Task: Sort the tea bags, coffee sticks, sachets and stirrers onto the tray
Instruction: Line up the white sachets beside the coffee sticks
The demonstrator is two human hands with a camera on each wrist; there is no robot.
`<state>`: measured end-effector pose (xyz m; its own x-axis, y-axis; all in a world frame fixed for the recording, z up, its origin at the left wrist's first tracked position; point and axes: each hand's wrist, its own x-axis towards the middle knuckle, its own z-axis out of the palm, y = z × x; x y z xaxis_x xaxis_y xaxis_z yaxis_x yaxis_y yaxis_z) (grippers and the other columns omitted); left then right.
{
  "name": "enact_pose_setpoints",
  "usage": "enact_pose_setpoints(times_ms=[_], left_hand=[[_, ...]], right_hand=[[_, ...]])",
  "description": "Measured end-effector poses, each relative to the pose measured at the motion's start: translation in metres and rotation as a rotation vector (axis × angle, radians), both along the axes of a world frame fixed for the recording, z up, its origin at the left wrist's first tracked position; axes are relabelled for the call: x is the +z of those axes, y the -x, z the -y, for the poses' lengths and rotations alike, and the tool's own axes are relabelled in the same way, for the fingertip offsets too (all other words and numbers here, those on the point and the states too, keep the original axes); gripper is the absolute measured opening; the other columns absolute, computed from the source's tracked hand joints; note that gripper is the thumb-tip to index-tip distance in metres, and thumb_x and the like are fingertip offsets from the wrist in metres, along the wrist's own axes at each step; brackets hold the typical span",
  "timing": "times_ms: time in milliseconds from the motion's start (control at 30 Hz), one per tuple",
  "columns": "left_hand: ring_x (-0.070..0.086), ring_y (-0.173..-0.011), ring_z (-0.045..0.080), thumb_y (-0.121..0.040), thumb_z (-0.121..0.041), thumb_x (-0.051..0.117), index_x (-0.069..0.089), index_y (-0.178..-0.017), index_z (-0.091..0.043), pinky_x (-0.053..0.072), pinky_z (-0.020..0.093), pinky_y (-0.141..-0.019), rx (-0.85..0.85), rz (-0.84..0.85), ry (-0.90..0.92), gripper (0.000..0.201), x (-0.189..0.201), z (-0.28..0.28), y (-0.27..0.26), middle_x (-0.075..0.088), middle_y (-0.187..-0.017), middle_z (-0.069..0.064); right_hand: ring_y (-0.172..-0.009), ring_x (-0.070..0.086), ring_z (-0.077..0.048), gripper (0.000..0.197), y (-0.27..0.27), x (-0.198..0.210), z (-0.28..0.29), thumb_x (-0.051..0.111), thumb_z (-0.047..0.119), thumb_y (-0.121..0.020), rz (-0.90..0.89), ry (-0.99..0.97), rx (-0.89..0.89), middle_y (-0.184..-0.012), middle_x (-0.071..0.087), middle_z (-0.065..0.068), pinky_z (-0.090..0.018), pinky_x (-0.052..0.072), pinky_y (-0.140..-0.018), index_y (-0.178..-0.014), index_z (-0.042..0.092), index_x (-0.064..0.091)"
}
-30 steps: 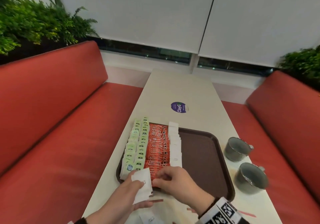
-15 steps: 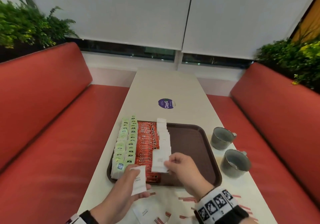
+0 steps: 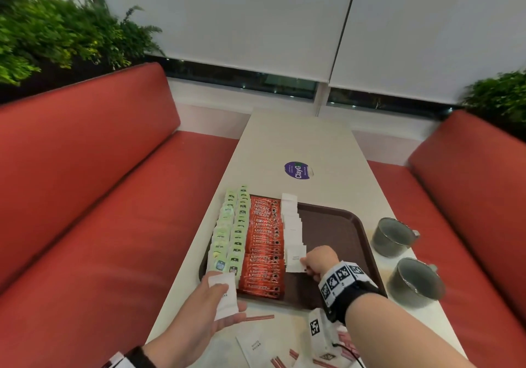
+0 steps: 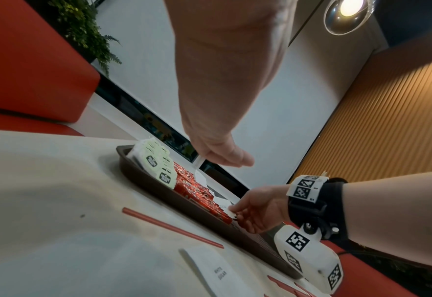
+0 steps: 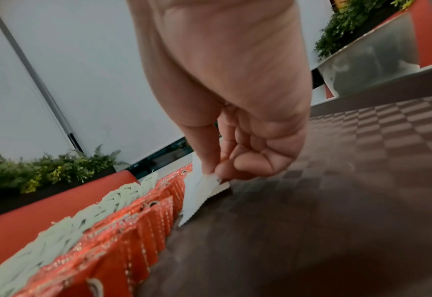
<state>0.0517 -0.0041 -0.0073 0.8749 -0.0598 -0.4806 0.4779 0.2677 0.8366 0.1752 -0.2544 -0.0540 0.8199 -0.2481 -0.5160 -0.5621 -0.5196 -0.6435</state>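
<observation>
Right wrist view: your right hand [image 5: 235, 156] pinches a sachet [image 5: 204, 191] at its row's near end on the tray [image 3: 341, 225]. Your left hand [image 3: 210, 310] holds another [image 3: 225, 296]. Tea bags [image 3: 230, 234] and coffee sticks [image 3: 264, 245] look sorted; stirrers [image 3: 260, 317] remain.

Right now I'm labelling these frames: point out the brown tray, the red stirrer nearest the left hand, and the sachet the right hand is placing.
brown tray [image 3: 338, 225], head view, bare floor.
red stirrer [image 4: 171, 227], left wrist view, mid-shaft.
sachet [image 3: 294, 261], head view, printed face.

red benches [image 3: 85, 197], white blinds [image 3: 227, 20], plants [image 3: 51, 34]
</observation>
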Motion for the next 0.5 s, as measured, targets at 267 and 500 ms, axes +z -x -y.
enact_pose_setpoints(times_ms=[267, 500], left_hand=[[0.068, -0.088, 0.039, -0.099, -0.004, 0.038, 0.047, -0.124, -0.014, 0.056, 0.046, -0.077, 0.017, -0.005, 0.014, 0.029, -0.002, -0.006, 0.002, 0.055, -0.111, 0.015], [0.065, -0.094, 0.032, -0.100, -0.010, 0.042, 0.050, -0.114, -0.025, 0.056, 0.046, -0.077, -0.063, 0.007, -0.012, 0.022, 0.005, 0.008, 0.000, 0.060, -0.105, 0.007]], right_hand=[[-0.093, 0.066, -0.018, 0.017, -0.011, -0.007, -0.006, 0.053, 0.015, -0.094, -0.093, 0.236, 0.112, -0.097, 0.069, -0.008, -0.027, 0.054, -0.082, -0.099, 0.004, 0.064], [-0.083, 0.063, -0.009, 0.008, 0.051, 0.044, -0.047, 0.060, 0.026, -0.092, 0.305, -0.045, 0.188, -0.092, 0.067, 0.004, -0.021, 0.051, -0.071, -0.092, 0.019, 0.065]])
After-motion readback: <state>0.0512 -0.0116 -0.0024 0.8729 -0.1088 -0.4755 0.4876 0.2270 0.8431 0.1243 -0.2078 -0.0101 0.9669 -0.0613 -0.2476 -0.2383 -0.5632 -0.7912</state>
